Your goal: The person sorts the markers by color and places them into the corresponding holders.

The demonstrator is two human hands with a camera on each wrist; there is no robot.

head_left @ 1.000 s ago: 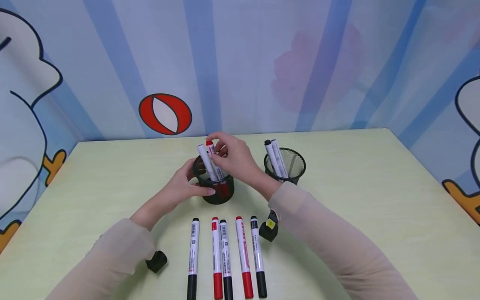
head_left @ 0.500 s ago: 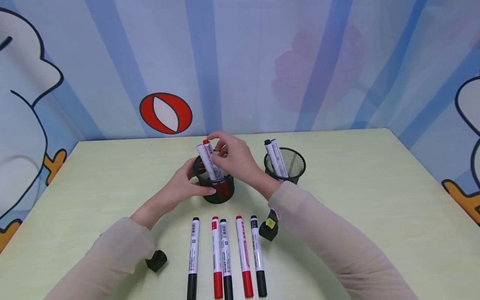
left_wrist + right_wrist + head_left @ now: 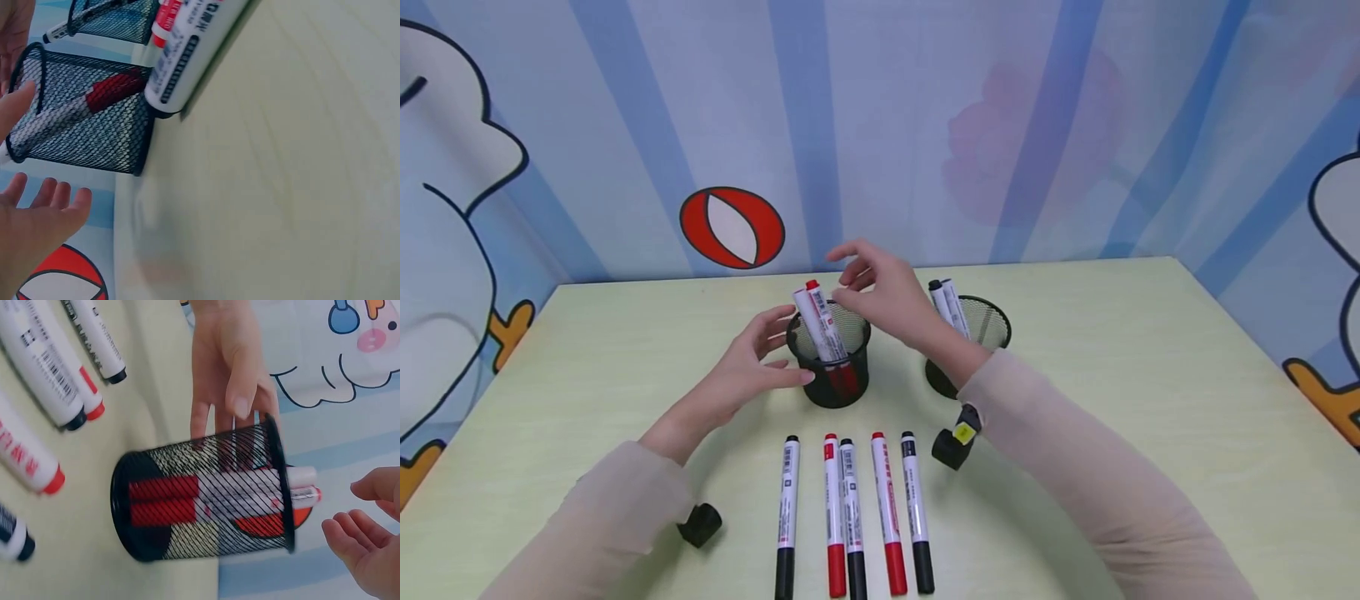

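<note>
Wide and loose, the left hand is beside a black net cup. The right hand is loose too, near the cup's top. Two red markers lean inside.

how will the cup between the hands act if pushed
The cup looks light, being open mesh. A low push would probably slide it, since it stands flat; a high push might tip it, as two markers stick out above.
</note>
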